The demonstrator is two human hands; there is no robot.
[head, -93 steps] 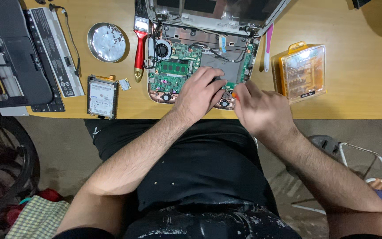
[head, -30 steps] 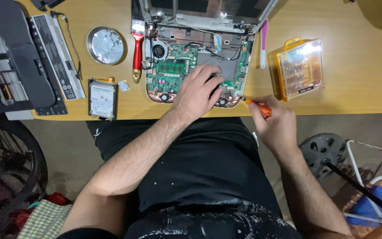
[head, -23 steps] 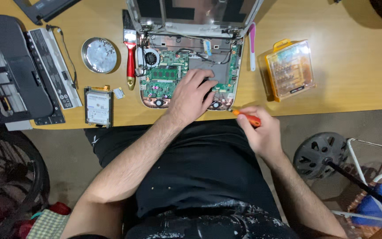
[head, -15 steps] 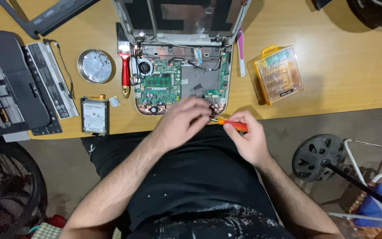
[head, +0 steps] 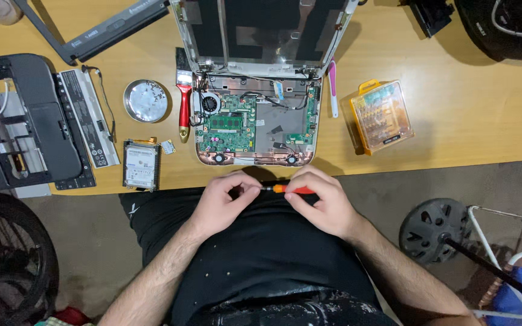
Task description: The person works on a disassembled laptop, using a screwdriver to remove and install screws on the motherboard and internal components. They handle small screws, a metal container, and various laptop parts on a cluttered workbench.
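Both hands sit just off the near edge of the wooden table (head: pixel 454 121), over the lap. Right hand (head: pixel 324 202) closed around the orange handle of a small screwdriver (head: pixel 288 189), which lies level and points left. Left hand (head: pixel 222 202) fingers pinched narrow on the screwdriver's tip end; whether they hold a bit there cannot be told.

Opened laptop (head: pixel 255 121) at the middle of the near edge, just beyond the hands: bottom cover off, green circuit board and small fan exposed, screen part standing open toward the far edge.

Left of the laptop, touching or nearly so: red-handled brush (head: pixel 183 102). Farther left, a round metal dish (head: pixel 146 101) with small parts. Near the front edge, a bare hard drive (head: pixel 141 164) with a white rectangular label. At the left edge, a black plastic laptop cover (head: pixel 25 121), with a long pale strip bearing a label beside it.

Right of the laptop: pink plastic pry tool (head: pixel 332 87), then a yellow, clear-lidded bit case (head: pixel 382 116), lid shut, set at a slight angle.
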